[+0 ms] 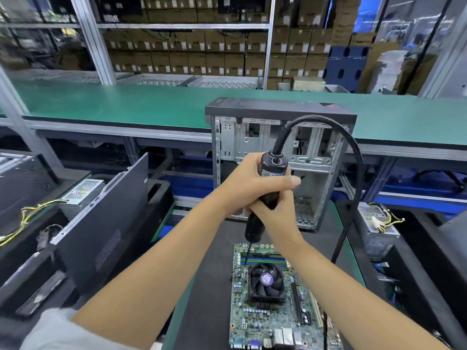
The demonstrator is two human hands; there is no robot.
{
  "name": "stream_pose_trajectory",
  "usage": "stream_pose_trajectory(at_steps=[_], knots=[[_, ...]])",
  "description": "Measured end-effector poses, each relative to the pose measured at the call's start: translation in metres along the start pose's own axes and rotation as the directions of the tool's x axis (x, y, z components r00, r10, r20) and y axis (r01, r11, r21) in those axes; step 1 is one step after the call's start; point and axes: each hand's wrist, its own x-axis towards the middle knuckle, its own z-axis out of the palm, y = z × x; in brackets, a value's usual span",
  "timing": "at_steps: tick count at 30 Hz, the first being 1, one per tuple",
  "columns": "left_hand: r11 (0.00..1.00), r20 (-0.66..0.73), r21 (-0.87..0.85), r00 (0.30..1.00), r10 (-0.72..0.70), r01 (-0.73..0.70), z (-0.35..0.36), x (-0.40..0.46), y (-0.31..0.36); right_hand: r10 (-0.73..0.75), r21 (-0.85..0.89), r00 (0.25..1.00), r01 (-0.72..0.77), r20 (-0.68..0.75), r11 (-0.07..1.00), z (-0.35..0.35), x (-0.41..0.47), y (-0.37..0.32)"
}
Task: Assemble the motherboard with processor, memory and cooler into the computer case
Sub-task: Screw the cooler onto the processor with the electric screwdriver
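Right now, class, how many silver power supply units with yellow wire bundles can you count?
2: one silver power supply unit sits at the left beside the black panels, the other silver power supply unit at the right of the mat. More may be hidden.

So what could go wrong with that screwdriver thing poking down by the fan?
The screwdriver is held in both hands, left hand and right hand, with its thin tip right beside the fan. If it slips, it might scratch the green board or nick a fan blade. Its thick cable loops over the open case and down by the board, so it could snag or drag across parts.
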Motion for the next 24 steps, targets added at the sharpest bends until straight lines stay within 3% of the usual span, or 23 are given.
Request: stream_pose_trajectory(at_steps=[4, 12, 24], knots=[[0.999, 0.038, 0.035, 0.999, 0.029, -0.030, 0.024, 0.002, 0.012, -0.015, -0.013, 1.000, 0.015, 0.023, 1.000, -0.026, -0.012, -0.019], [0.998, 0.108, -0.068, 0.994, 0.017, -0.010, 0.075, 0.010, 0.009, -0.013, -0.009, 0.998, 0.014, 0.061, 1.000, -0.085, -0.033, -0.028], [0.996, 0.102, -0.083, 0.995, -0.008, 0.016, 0.087, 0.020, 0.001, 0.011, -0.009, 1.000, -0.011, 0.025, 1.000, -0.094, -0.033, -0.020]])
